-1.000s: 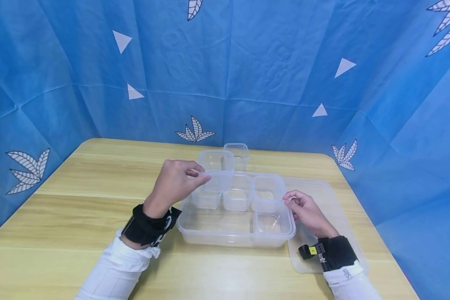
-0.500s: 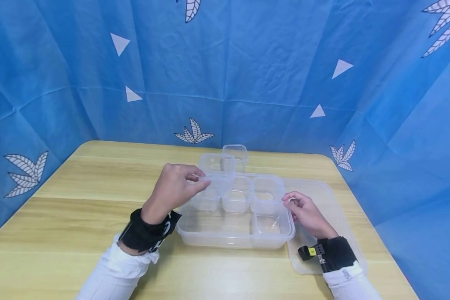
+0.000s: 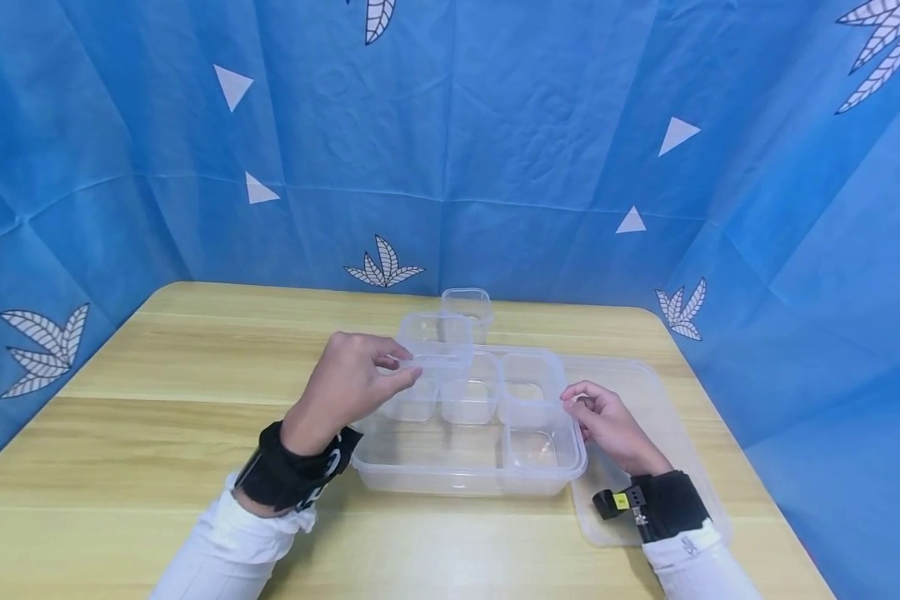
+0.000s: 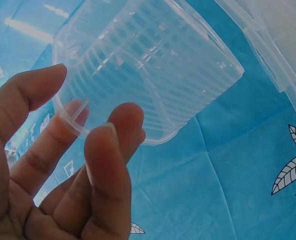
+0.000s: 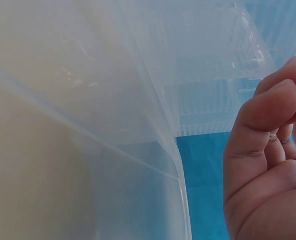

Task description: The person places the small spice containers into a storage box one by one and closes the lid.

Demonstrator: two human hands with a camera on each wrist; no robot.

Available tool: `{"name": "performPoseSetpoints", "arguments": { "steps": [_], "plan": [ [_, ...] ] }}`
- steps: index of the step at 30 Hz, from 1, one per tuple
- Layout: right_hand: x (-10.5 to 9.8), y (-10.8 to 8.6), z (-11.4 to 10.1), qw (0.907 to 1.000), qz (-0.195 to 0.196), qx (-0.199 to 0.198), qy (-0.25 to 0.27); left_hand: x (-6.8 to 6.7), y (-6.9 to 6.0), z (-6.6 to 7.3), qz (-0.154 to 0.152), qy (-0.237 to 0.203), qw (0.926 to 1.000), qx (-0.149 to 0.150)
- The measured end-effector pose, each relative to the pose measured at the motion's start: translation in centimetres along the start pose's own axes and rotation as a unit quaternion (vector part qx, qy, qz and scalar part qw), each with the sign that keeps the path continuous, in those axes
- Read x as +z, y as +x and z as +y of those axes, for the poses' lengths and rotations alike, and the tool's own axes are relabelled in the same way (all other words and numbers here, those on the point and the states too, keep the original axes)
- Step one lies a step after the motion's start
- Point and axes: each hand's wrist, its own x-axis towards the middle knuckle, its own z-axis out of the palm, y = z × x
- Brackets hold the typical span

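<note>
My left hand [image 3: 348, 379] pinches the rim of a small clear plastic container [image 3: 437, 329] and holds it above the back left of a large clear plastic box [image 3: 450, 482]. In the left wrist view, that container's ribbed walls [image 4: 188, 75] extend beyond my fingertips. Several similar small containers [image 3: 471, 408] stand inside the box, in a back row and at the front right. My right hand [image 3: 611, 425] lies at the box's right rim with fingers loosely bent. In the right wrist view nothing shows between its thumb and fingers; whether the fingertips touch the rim is unclear.
Another small clear container [image 3: 480, 310] stands on the wooden table [image 3: 195, 433] behind the box. A large translucent lid [image 3: 660, 417] lies flat at the right, partly under my right forearm. A blue patterned curtain [image 3: 450, 150] encloses the table's back and sides.
My left hand has lowered the small container slightly toward the back left of the box. My right hand has stayed at the box's right rim. The head view has shifted a little.
</note>
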Motion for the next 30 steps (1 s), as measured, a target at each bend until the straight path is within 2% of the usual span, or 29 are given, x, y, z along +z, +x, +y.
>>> {"name": "performPoseSetpoints", "arguments": {
  "steps": [6, 20, 30],
  "plan": [
    [-0.04, -0.21, -0.02, 1.0, 0.0, 0.0, -0.001, 0.34, -0.18, 0.25, -0.007, -0.004, 1.0, 0.0],
    [0.04, -0.01, -0.1, 1.0, 0.001, -0.002, -0.006, 0.59, -0.19, 0.36, -0.008, 0.002, 0.9992, 0.038],
    [0.07, 0.0, -0.1, 1.0, -0.002, 0.001, 0.004, 0.81, -0.34, 0.84, -0.017, 0.004, 0.9986, 0.05]
  ]
}}
